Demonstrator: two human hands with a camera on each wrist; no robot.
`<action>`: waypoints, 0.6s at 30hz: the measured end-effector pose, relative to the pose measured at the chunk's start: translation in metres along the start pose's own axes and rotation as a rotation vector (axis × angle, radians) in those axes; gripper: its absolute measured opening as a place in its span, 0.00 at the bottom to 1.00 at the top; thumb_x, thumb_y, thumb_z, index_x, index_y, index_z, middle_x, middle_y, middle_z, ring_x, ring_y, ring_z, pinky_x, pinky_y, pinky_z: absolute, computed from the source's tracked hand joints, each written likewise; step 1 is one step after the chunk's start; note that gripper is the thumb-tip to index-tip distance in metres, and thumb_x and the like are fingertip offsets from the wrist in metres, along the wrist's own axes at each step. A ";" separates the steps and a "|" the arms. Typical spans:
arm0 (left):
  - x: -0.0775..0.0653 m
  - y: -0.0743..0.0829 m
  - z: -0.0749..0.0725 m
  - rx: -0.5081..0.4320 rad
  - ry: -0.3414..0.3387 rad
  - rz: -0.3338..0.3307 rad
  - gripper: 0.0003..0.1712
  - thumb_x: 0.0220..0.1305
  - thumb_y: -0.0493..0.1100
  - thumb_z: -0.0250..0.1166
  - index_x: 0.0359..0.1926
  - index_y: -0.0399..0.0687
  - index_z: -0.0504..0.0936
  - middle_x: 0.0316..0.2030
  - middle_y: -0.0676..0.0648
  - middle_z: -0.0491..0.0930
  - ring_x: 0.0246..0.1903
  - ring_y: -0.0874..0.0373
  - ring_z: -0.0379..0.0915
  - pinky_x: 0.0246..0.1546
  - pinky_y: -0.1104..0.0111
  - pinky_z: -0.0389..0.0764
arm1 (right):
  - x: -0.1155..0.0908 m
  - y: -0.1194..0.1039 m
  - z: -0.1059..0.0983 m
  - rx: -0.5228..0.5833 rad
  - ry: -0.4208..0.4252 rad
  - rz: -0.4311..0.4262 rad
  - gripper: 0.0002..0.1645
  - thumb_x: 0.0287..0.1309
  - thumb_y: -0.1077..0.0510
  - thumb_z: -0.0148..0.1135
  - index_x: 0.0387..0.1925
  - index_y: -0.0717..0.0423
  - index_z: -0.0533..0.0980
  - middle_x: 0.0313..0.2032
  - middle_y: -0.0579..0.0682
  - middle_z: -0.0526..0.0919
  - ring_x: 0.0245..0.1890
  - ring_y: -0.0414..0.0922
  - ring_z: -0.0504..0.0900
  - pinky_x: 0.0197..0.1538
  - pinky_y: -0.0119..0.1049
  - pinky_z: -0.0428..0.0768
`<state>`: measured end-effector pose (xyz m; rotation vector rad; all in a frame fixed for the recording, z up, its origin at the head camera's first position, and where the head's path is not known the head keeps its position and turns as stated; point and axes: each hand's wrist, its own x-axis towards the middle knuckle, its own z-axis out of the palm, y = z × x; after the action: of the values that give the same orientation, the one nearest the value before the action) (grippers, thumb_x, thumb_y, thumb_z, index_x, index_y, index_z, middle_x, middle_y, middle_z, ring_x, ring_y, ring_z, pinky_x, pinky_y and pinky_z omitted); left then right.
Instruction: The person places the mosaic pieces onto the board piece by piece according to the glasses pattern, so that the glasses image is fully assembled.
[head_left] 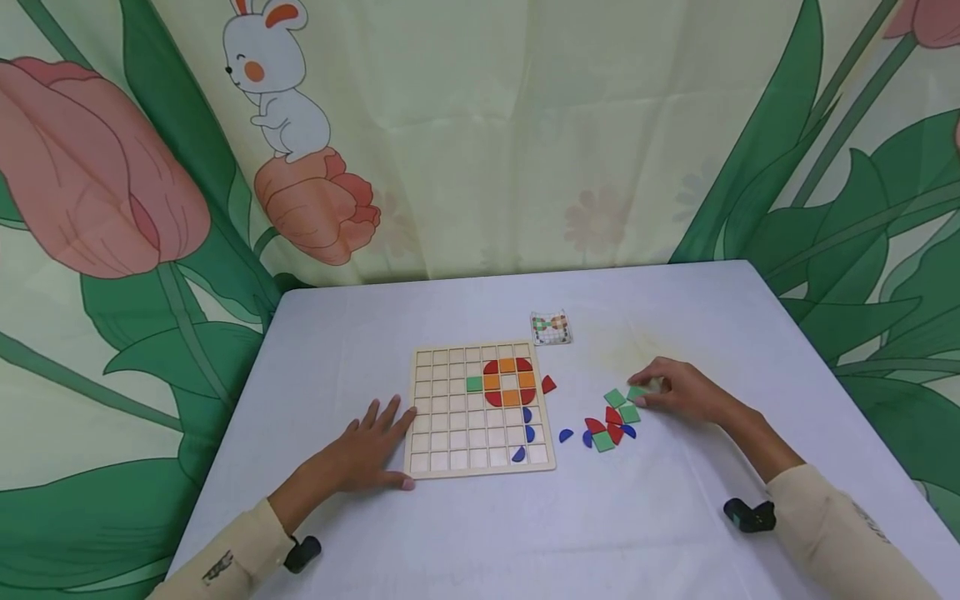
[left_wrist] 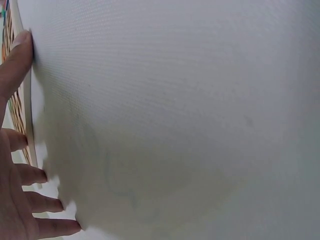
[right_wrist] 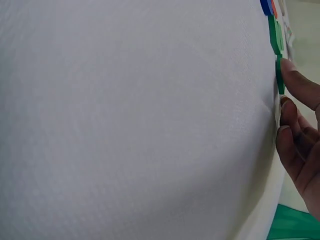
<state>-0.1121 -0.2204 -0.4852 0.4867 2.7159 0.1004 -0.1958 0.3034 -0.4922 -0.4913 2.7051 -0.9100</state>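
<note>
My left hand (head_left: pixel 372 450) rests on the table with fingers spread, its fingertips and thumb at the left edge of the wooden grid board (head_left: pixel 450 437). In the left wrist view the thumb (left_wrist: pixel 20 55) lies along the board's side. On the board, orange squares (head_left: pixel 507 365) and red quarter-circles (head_left: pixel 492 398) form a ring, with a green square (head_left: pixel 474 384) to its left. Blue half-circles (head_left: pixel 529 434) lie lower on the grid. My right hand (head_left: pixel 686 392) pinches a green square tile (right_wrist: pixel 280 75) between thumb and fingers, low at the table.
Loose green squares (head_left: pixel 603 442), red quarter-circles (head_left: pixel 615 434) and blue half-circles (head_left: pixel 566 435) lie right of the board. One red quarter-circle (head_left: pixel 549 384) sits by its right edge. Behind the board is a small pattern card (head_left: pixel 551 327). A printed curtain (head_left: pixel 480 167) hangs behind the table.
</note>
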 end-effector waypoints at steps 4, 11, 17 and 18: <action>0.001 -0.001 0.002 -0.002 -0.003 -0.005 0.65 0.49 0.74 0.70 0.80 0.53 0.52 0.79 0.37 0.45 0.76 0.29 0.41 0.67 0.34 0.60 | 0.001 0.001 0.002 0.002 -0.004 -0.012 0.20 0.55 0.56 0.75 0.50 0.55 0.85 0.42 0.50 0.84 0.38 0.41 0.76 0.36 0.28 0.75; 0.003 -0.002 0.004 -0.007 0.010 0.001 0.65 0.49 0.74 0.70 0.79 0.53 0.53 0.79 0.37 0.45 0.76 0.29 0.41 0.66 0.33 0.60 | 0.003 -0.001 0.002 0.008 -0.031 -0.014 0.17 0.57 0.57 0.73 0.48 0.55 0.83 0.37 0.47 0.82 0.39 0.43 0.76 0.38 0.28 0.77; 0.002 -0.002 0.003 -0.002 0.006 0.002 0.65 0.49 0.74 0.69 0.80 0.53 0.52 0.79 0.37 0.45 0.76 0.28 0.41 0.66 0.33 0.60 | 0.006 -0.008 0.003 0.041 -0.029 0.009 0.19 0.59 0.59 0.71 0.52 0.55 0.80 0.35 0.47 0.81 0.36 0.44 0.77 0.36 0.28 0.79; 0.002 -0.002 0.003 0.000 0.006 0.002 0.64 0.50 0.74 0.69 0.80 0.53 0.52 0.79 0.37 0.45 0.76 0.29 0.41 0.66 0.33 0.60 | 0.007 -0.009 0.003 0.047 -0.032 0.010 0.20 0.60 0.59 0.70 0.53 0.56 0.80 0.35 0.48 0.81 0.36 0.44 0.77 0.35 0.28 0.79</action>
<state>-0.1131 -0.2215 -0.4891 0.4896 2.7212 0.1019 -0.1985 0.2920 -0.4898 -0.4780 2.6485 -0.9527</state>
